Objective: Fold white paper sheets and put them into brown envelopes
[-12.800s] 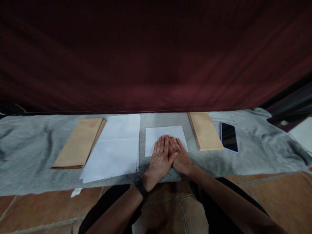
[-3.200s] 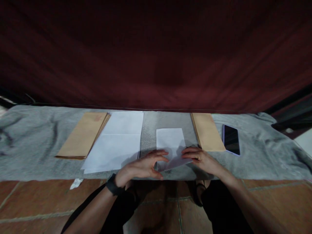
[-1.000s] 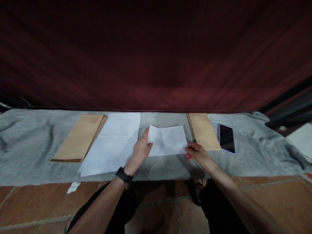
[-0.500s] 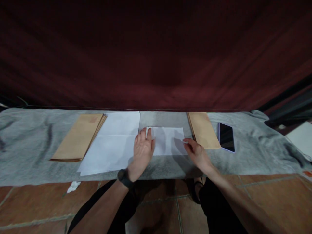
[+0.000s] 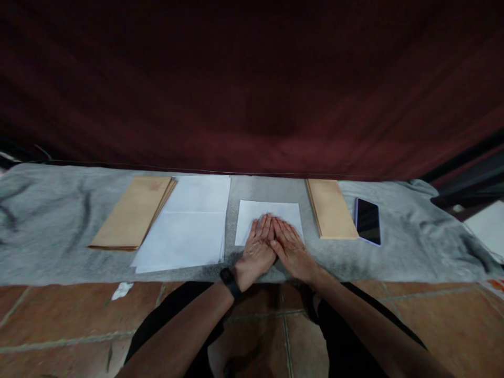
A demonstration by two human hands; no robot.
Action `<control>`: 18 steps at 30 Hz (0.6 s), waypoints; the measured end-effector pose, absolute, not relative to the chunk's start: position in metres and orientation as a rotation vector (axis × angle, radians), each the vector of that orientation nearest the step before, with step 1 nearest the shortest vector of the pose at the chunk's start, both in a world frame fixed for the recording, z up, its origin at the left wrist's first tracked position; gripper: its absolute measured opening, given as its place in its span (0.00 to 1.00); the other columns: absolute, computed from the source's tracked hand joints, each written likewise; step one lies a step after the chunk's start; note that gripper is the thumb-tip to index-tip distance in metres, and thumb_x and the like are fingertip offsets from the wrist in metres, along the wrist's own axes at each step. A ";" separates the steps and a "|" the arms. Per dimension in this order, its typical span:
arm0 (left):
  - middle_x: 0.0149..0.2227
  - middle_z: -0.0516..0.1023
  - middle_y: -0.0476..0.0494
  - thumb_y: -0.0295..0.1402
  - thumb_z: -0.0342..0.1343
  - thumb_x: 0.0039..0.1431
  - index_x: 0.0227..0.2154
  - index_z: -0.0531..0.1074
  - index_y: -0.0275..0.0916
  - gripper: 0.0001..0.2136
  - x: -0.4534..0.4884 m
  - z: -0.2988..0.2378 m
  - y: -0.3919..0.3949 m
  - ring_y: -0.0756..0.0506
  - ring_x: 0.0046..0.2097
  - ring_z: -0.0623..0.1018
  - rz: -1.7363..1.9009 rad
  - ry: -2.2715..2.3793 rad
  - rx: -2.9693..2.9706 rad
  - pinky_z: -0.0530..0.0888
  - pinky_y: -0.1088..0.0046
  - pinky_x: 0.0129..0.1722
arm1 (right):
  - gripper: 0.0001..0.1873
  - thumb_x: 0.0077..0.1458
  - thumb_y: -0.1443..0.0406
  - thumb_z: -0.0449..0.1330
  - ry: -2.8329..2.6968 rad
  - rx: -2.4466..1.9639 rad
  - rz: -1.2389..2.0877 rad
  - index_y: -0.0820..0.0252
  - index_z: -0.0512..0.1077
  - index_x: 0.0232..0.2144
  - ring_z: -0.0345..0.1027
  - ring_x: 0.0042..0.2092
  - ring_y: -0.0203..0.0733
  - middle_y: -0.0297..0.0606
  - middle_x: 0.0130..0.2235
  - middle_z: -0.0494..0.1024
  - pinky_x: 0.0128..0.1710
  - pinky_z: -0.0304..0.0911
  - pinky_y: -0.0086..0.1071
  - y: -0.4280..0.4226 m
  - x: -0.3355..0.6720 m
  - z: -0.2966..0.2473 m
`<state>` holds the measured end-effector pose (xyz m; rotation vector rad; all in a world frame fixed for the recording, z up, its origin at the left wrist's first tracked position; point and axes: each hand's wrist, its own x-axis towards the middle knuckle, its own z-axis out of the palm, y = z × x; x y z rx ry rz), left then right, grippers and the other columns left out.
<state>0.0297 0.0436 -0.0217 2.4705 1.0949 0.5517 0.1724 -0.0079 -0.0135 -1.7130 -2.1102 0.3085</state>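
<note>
A folded white sheet of paper (image 5: 252, 212) lies on the grey cloth (image 5: 47, 231) in front of me. My left hand (image 5: 258, 249) and my right hand (image 5: 290, 248) rest flat on the sheet's near half, side by side, fingers stretched out and touching at the tips. Neither hand holds anything. A dark band sits on my left wrist.
A stack of white sheets (image 5: 189, 226) lies left of the folded sheet, with brown envelopes (image 5: 134, 212) further left. More brown envelopes (image 5: 329, 210) and a dark phone (image 5: 367, 220) lie to the right. A dark red curtain (image 5: 252, 89) hangs behind. Tiled floor (image 5: 59, 325) lies below.
My hands held the sheet's left and right edges half a second ago. Both have come together at its middle and now lie flat on it.
</note>
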 end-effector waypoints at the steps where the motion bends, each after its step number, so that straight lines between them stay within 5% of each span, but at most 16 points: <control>1: 0.72 0.51 0.34 0.26 0.41 0.61 0.70 0.50 0.37 0.32 0.029 -0.022 0.044 0.39 0.73 0.46 0.562 1.087 2.443 0.47 0.46 0.70 | 0.33 0.72 0.54 0.39 -2.125 -1.724 0.288 0.60 0.40 0.72 0.41 0.73 0.46 0.44 0.72 0.49 0.71 0.43 0.49 -0.008 0.173 -0.014; 18: 0.71 0.54 0.38 0.32 0.47 0.63 0.66 0.60 0.42 0.27 0.006 -0.005 0.057 0.37 0.73 0.48 0.670 1.269 2.282 0.39 0.45 0.70 | 0.36 0.70 0.55 0.46 -2.130 -1.822 0.034 0.65 0.43 0.72 0.43 0.72 0.53 0.51 0.72 0.48 0.69 0.47 0.53 -0.015 0.202 -0.028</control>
